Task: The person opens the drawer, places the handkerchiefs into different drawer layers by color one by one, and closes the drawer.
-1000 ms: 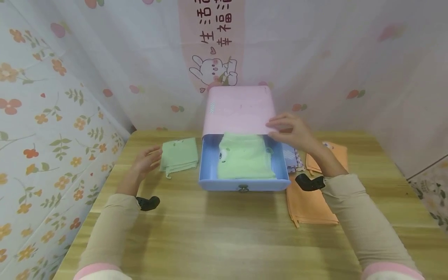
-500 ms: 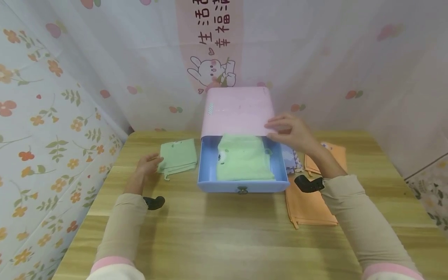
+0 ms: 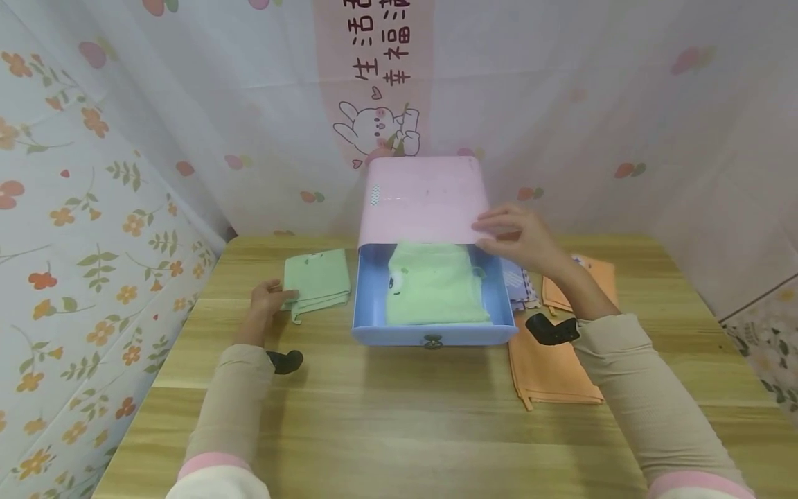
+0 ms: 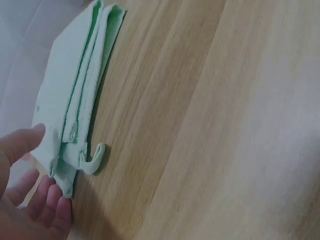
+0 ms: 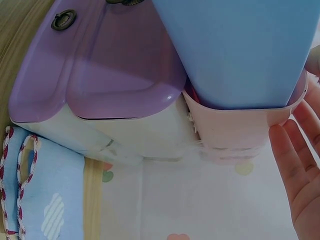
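My left hand (image 3: 264, 299) is at the left front corner of a folded green towel (image 3: 318, 277) with a hanging loop. In the left wrist view its fingers (image 4: 45, 200) touch the towel's low corner, while the thumb lies over the top. My right hand (image 3: 524, 235) rests its fingertips on the right edge of a pink drawer cabinet (image 3: 424, 201), fingers extended. A blue drawer (image 3: 368, 334) is pulled out of the cabinet's top. Inside it lies another folded green towel (image 3: 433, 291) with an animal face.
Purple drawer fronts (image 5: 130, 65) with ring pulls show below the blue drawer in the right wrist view. Right of the cabinet lie a blue-purple towel (image 5: 57, 195) and orange towels (image 3: 555, 371). A printed curtain (image 3: 561, 104) hangs behind the wooden table (image 3: 399, 430).
My left hand has moved right and toward me, from beside the green towel to its front left corner. The right hand stays at the cabinet's edge.
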Available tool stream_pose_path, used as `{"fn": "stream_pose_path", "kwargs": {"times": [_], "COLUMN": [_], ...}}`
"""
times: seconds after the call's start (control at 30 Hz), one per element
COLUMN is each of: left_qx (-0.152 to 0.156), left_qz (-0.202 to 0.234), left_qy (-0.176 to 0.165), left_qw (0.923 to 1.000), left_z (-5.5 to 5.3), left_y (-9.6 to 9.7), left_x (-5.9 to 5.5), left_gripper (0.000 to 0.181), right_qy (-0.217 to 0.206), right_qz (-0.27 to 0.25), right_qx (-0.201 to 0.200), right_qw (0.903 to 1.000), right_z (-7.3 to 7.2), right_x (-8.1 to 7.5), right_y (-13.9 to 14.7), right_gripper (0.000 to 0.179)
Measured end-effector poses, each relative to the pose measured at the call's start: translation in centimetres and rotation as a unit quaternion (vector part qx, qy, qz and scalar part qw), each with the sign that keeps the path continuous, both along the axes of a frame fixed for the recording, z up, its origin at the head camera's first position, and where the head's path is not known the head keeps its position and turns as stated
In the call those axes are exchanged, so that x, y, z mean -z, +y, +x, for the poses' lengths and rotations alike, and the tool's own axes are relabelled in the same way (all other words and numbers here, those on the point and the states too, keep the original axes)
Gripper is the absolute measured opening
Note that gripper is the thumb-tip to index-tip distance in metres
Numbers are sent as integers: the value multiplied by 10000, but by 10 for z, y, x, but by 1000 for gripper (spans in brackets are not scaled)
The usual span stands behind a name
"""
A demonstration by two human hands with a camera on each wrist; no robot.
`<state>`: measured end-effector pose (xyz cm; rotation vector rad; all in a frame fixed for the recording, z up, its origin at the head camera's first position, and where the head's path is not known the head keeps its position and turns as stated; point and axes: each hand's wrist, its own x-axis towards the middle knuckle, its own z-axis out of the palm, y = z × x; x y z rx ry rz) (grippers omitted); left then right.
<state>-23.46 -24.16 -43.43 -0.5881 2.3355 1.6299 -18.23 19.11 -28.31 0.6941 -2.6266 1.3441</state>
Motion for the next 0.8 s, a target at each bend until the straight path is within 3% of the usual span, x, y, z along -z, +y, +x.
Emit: {"fn": "stream_pose_path", "kwargs": {"times": [0.27,0.53,0.8], "left_qx": [-408,-538,-744], "left_qz": [28,-262,-364], "left_qy": [109,386,484], "left_qw": [9991,9975,9954], "left_z": [6,11,11], "left_y": [2,1,1], "left_x": [2,6,12], "left_gripper": [64,58,48], "right_qy": [13,149,244], "right_qz": [3,-63,-94], "right_qx": [-2,-97,-127], "right_qw": [10000,9998,9996], "right_z": [4,-11,-13], "right_x": [-5,15,18], "right_y": [-3,7,8], "right_gripper": [27,29,28]}}
